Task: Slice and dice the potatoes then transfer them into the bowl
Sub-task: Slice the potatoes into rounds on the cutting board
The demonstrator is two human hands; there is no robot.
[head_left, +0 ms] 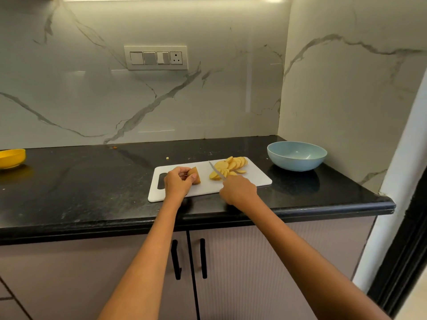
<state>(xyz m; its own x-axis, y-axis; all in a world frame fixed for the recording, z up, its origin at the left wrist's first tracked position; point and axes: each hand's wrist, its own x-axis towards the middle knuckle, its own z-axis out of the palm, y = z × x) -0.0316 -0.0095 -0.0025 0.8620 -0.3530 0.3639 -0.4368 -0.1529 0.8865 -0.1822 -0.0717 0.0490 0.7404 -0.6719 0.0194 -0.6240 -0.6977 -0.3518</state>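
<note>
Head view, centre frame: left hand (178, 183) pinches the potato end (195, 176) on the white cutting board (258, 179); right hand (239, 189) grips the knife (216, 170), tip among the slices (231, 167). Blue bowl (297, 155) waits right. Best tuck those fingertips, cut straight down.

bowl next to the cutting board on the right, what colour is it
Pale blue. The bowl shows clearly in the head view, right of the white cutting board.

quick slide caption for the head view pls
Left hand holds potato end, right hand holds knife by slices on cutting board; blue bowl empty.
</note>
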